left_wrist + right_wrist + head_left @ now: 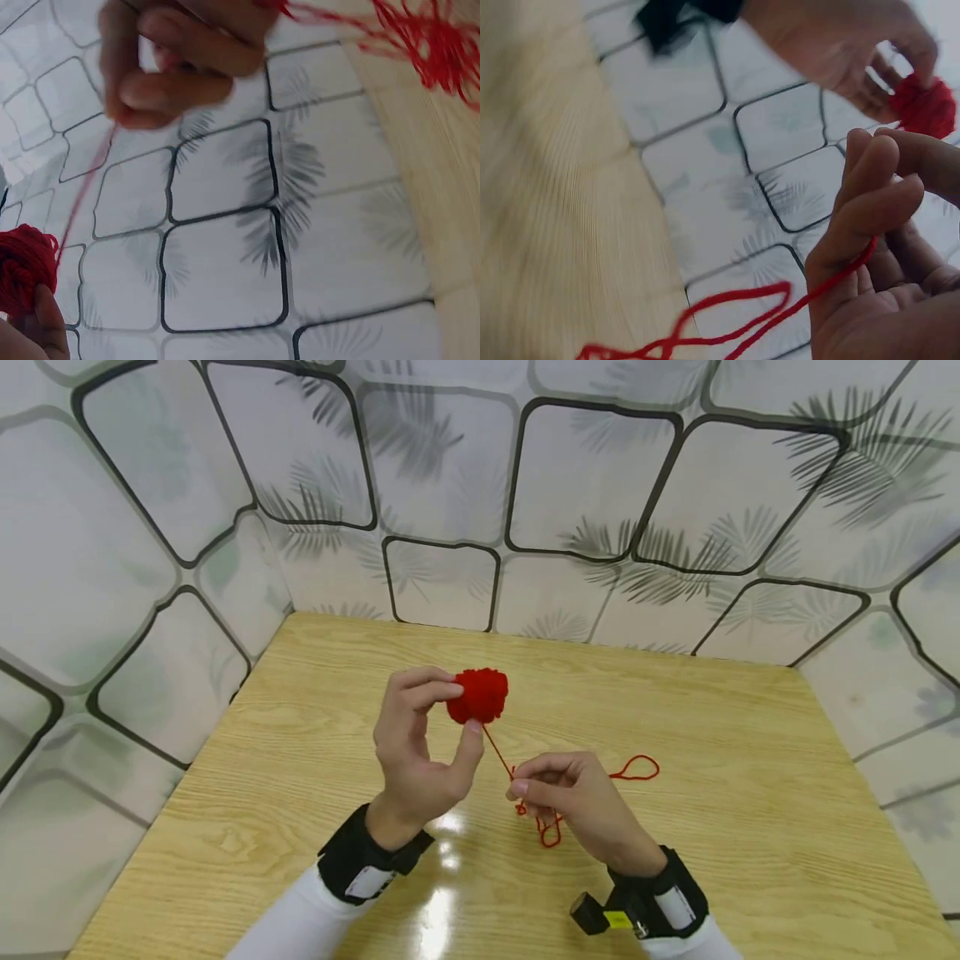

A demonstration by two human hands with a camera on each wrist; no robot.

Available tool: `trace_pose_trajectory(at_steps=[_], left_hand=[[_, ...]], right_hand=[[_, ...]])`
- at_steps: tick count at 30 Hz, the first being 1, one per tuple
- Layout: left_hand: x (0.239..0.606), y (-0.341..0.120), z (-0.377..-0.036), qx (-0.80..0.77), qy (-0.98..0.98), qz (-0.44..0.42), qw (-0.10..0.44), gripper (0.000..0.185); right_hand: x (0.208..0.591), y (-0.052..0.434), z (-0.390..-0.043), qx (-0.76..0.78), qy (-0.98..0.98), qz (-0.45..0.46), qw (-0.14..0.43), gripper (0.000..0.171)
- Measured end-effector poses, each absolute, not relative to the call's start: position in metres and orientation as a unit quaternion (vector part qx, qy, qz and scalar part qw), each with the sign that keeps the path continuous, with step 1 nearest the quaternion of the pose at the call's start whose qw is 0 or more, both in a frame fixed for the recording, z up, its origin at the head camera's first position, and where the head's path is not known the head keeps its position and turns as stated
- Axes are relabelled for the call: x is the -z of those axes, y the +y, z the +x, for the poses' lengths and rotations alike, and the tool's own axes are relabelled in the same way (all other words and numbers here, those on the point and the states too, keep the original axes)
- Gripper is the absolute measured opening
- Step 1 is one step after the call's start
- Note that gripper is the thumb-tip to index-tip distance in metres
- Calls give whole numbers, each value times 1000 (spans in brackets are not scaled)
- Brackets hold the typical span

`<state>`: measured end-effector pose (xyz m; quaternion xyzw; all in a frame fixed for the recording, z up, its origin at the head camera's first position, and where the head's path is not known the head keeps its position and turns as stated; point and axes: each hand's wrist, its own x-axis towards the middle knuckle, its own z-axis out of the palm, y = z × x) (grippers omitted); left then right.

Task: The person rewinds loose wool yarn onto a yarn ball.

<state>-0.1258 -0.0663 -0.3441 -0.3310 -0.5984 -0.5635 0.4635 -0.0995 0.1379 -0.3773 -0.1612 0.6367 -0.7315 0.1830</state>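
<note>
A red ball of yarn [482, 695] is held up above the table between the fingers and thumb of my left hand [420, 743]. Lower and to the right, my right hand [573, 797] pinches the yarn strand [498, 749] that runs taut from the ball. In the left wrist view the ball [26, 266] shows wound layers, and the strand slants up to the right hand [184, 60]. Loose red yarn trails from the right palm in the right wrist view, with a loop [735, 296] hanging below.
The wooden table [300, 760] carries loose red yarn, with one loop [639, 767] to the right of my right hand and another [551, 833] below it. Patterned white panels [442, 468] stand behind and at both sides. Each wrist wears a black strap [367, 856].
</note>
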Motion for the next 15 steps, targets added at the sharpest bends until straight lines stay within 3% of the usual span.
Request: trace_pose_trajectory(at_steps=[4, 7, 15], left_hand=[[346, -75, -135, 406, -659, -371, 514, 20], [346, -82, -138, 357, -706, -398, 465, 22], [348, -95, -138, 329, -819, -406, 236, 25]], right_hand=[[368, 143, -91, 754, 591, -151, 243, 10], [358, 145, -84, 746, 608, -159, 221, 11], [336, 147, -74, 606, 764, -222, -16, 11]])
